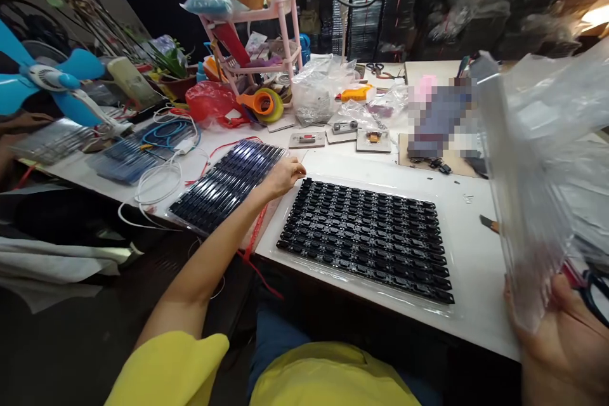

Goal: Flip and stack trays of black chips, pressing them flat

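Note:
My left hand [285, 176] is closed at the far left corner of a clear plastic tray [366, 295], its fingertips pressed together. What they pinch, if anything, is too small to make out. Rows of narrow black parts [366, 238] fill this tray, which lies flat on the white table. On the right, my right hand [561, 336] grips a clear plastic blister tray [516, 203], held upright and blurred. Left of my left forearm lies another tray of glossy black strips [228, 184].
A pink rack [285, 32] carries tape rolls at the back. Several small fixtures [373, 139] stand before it. A blue fan [52, 79] and white cable [159, 184] are at left. A cutter [490, 223] lies right; clear plastic bags [571, 101] hang over that side.

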`<action>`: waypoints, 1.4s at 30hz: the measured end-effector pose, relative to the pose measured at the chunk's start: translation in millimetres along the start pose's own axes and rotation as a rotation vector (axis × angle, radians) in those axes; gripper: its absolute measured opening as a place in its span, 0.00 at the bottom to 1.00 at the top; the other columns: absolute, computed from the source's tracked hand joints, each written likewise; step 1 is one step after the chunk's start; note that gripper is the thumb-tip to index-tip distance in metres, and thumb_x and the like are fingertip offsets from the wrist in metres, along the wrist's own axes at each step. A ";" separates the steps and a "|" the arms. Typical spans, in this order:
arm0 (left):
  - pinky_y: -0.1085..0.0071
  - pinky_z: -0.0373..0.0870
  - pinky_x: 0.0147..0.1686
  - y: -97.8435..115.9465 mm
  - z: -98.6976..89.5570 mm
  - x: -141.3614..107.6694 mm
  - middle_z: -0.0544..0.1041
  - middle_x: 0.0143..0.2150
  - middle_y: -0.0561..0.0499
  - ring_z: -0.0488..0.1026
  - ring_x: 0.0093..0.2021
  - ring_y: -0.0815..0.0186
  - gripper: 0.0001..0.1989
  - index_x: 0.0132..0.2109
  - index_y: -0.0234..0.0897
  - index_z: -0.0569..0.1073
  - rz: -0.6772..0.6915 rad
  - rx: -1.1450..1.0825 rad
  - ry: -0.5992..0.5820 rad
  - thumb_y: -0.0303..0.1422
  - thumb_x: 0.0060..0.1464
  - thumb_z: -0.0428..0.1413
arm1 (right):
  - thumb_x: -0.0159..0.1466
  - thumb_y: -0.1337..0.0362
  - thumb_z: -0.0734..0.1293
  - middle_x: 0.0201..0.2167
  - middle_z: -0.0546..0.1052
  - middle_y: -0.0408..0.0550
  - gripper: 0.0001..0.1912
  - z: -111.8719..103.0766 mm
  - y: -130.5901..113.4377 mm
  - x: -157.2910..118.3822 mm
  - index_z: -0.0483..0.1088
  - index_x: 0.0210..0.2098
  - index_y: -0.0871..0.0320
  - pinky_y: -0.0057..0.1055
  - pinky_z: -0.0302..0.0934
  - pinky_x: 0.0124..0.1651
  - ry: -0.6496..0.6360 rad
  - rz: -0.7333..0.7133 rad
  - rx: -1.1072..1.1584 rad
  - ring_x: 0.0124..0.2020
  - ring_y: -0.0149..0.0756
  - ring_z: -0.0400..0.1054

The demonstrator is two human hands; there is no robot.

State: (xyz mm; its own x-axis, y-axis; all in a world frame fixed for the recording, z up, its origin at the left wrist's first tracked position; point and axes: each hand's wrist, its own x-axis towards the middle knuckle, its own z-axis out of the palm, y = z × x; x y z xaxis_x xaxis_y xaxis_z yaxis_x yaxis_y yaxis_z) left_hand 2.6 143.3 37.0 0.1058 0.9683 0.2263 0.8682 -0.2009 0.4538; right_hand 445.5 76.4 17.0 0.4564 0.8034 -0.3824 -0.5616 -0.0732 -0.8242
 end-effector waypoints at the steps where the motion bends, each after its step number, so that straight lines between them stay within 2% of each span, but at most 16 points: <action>1: 0.65 0.64 0.41 -2.3 1.4 5.8 0.71 0.32 0.49 0.68 0.37 0.63 0.04 0.31 0.37 0.77 0.027 0.017 -0.037 0.26 0.49 0.57 | 0.62 0.69 0.56 0.57 0.68 0.37 0.17 1.5 -0.7 -1.4 0.76 0.39 0.51 0.17 0.67 0.46 0.017 0.018 0.024 0.58 0.26 0.59; 6: 0.66 0.62 0.39 -7.8 5.3 12.0 0.68 0.31 0.50 0.65 0.35 0.63 0.03 0.30 0.37 0.76 0.105 0.075 -0.148 0.26 0.48 0.58 | 0.64 0.70 0.54 0.55 0.70 0.40 0.19 6.7 -2.6 -6.2 0.76 0.40 0.56 0.16 0.70 0.38 0.058 0.063 0.099 0.55 0.26 0.64; 11: 0.68 0.61 0.37 -7.1 6.1 11.4 0.69 0.30 0.51 0.64 0.34 0.65 0.02 0.30 0.35 0.73 0.138 0.082 -0.161 0.24 0.47 0.58 | 0.64 0.71 0.53 0.52 0.72 0.43 0.20 6.7 -3.2 -4.1 0.75 0.43 0.59 0.19 0.72 0.35 0.080 0.080 0.147 0.45 0.26 0.70; 17: 0.69 0.62 0.35 -5.7 7.6 8.4 0.70 0.29 0.51 0.65 0.32 0.66 0.01 0.29 0.35 0.73 0.159 0.043 -0.128 0.26 0.47 0.58 | 0.65 0.72 0.52 0.49 0.74 0.50 0.21 1.2 0.0 -1.0 0.74 0.43 0.62 0.19 0.70 0.39 -0.003 0.061 0.186 0.40 0.28 0.72; 22: 0.68 0.64 0.36 -5.2 5.9 6.3 0.73 0.30 0.49 0.68 0.32 0.65 0.06 0.30 0.36 0.75 0.123 0.011 -0.086 0.30 0.51 0.54 | 0.61 0.72 0.58 0.51 0.73 0.53 0.18 -6.7 5.5 1.8 0.74 0.46 0.61 0.19 0.68 0.43 -0.134 -0.023 0.134 0.43 0.31 0.72; 28: 0.66 0.65 0.39 1.8 -0.5 -0.7 0.75 0.32 0.47 0.70 0.33 0.63 0.11 0.32 0.37 0.77 0.085 -0.030 -0.003 0.36 0.53 0.52 | 0.61 0.70 0.58 0.42 0.77 0.51 0.16 -13.4 8.5 8.0 0.74 0.43 0.60 0.20 0.69 0.40 -0.208 -0.001 0.182 0.40 0.30 0.73; 33: 0.66 0.66 0.42 18.6 -11.4 -6.5 0.76 0.35 0.46 0.71 0.36 0.62 0.13 0.34 0.37 0.78 0.069 -0.088 0.086 0.40 0.54 0.52 | 0.63 0.70 0.57 0.44 0.77 0.49 0.16 -18.1 10.9 14.4 0.72 0.46 0.60 0.23 0.68 0.44 -0.250 -0.004 0.210 0.42 0.28 0.72; 36: 0.67 0.67 0.43 37.3 -19.3 -13.0 0.77 0.36 0.47 0.72 0.38 0.62 0.12 0.36 0.38 0.78 0.001 -0.226 0.119 0.41 0.52 0.56 | 0.64 0.69 0.55 0.42 0.77 0.49 0.17 -20.7 12.8 17.3 0.72 0.46 0.60 0.23 0.69 0.41 -0.270 -0.014 0.212 0.42 0.29 0.73; 38: 0.67 0.69 0.42 54.6 -24.9 -19.4 0.78 0.36 0.47 0.73 0.37 0.62 0.12 0.36 0.37 0.79 -0.084 -0.422 0.103 0.41 0.51 0.58 | 0.64 0.69 0.57 0.44 0.77 0.50 0.16 -20.1 13.0 16.7 0.71 0.47 0.60 0.23 0.70 0.40 -0.287 -0.047 0.214 0.42 0.29 0.72; 40: 0.66 0.71 0.41 75.3 -31.7 -26.5 0.78 0.37 0.44 0.75 0.38 0.61 0.14 0.38 0.36 0.79 -0.180 -0.695 0.039 0.42 0.51 0.58 | 0.63 0.68 0.59 0.46 0.76 0.51 0.16 -16.7 11.5 13.6 0.70 0.49 0.60 0.23 0.70 0.39 -0.303 -0.100 0.207 0.42 0.30 0.73; 42: 0.63 0.73 0.40 97.2 -40.0 -33.2 0.78 0.41 0.41 0.76 0.40 0.58 0.20 0.45 0.36 0.77 -0.253 -0.957 -0.077 0.46 0.52 0.56 | 0.61 0.68 0.62 0.45 0.76 0.52 0.17 -10.6 7.6 8.2 0.69 0.50 0.59 0.25 0.70 0.37 -0.337 -0.161 0.186 0.39 0.32 0.74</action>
State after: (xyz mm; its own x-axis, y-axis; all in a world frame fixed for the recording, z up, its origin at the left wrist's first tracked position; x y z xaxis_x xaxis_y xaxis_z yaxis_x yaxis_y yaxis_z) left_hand 64.0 85.7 108.1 0.0323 0.9994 -0.0149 0.1157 0.0110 0.9932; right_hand 452.4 76.2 3.2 0.3148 0.9465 -0.0713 -0.6306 0.1524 -0.7610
